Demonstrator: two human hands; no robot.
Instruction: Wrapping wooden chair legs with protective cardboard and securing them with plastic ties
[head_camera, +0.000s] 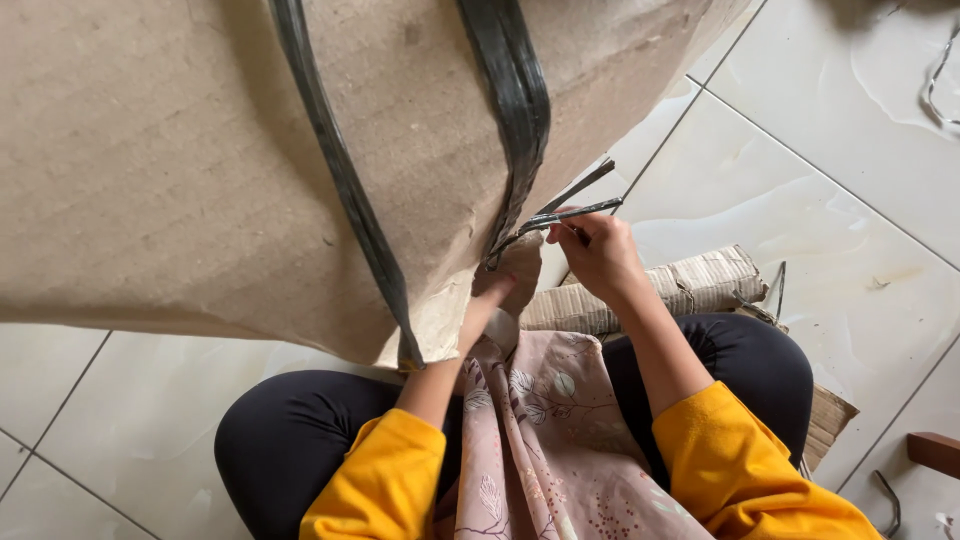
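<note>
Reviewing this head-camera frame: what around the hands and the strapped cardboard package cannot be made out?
- Left hand: mostly tucked under the cardboard package; its grip cannot be told.
- Package: cut off by the top and left edges, so its full shape is unknown.
- Strap ends pinched by the right hand: where they join the black straps is unclear.
- Folded cardboard on the floor: partly behind the right forearm and knee.
- Thin object at the top right corner: too small, cut off.

floor (820, 130): pale glossy tiles | on it: folded cardboard (700, 285), wood block (935, 452)
</note>
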